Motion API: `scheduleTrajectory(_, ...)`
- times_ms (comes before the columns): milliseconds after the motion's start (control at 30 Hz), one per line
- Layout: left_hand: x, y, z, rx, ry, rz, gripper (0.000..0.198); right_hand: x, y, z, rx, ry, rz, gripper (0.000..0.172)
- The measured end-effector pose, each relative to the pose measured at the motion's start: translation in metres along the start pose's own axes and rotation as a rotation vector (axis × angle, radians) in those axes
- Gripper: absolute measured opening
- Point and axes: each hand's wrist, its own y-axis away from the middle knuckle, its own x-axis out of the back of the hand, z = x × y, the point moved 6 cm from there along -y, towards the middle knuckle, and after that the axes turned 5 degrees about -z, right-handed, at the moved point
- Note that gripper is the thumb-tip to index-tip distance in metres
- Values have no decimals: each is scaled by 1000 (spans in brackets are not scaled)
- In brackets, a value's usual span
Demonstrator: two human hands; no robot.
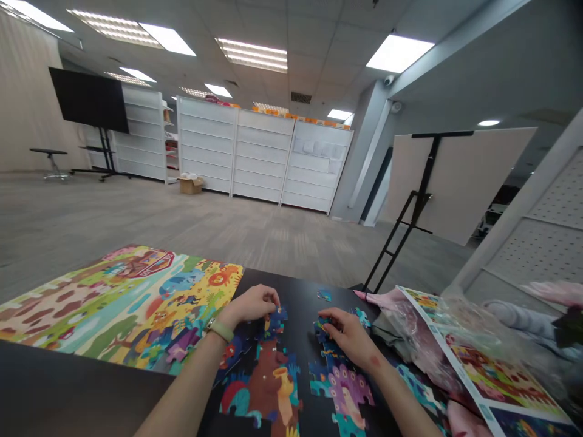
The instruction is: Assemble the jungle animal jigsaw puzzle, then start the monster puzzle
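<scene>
My left hand [257, 302] has its fingertips closed on a dark blue jigsaw puzzle piece [279, 315], at the top of a joined section with a brown bear [264, 370]. My right hand [347, 334] has thumb and fingers closed on another dark puzzle piece [320, 328]. That piece lies above a second joined section with a purple, many-eyed figure [348, 385]. A strip of black table shows between the two sections. One loose blue piece [324, 295] lies near the far edge. More teal pieces [362, 317] sit just beyond my right hand, partly covered by it.
A colourful printed sheet [150, 291] covers the table's left, with loose purple and teal pieces [182, 346] on it. Clear plastic wrapping [419, 346], pink cloth and a picture sheet [505, 370] crowd the right side. An easel board [455, 182] stands beyond the table.
</scene>
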Motion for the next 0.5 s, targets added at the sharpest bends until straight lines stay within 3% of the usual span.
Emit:
scheduleTrajectory(233,14,-1,-9,-69,98,102,26,-1,1,-1,13,-6,-8,32)
scheduleTrajectory(500,4,-6,0,-186,199,83,26,2,4,-4,53,-1,28,28)
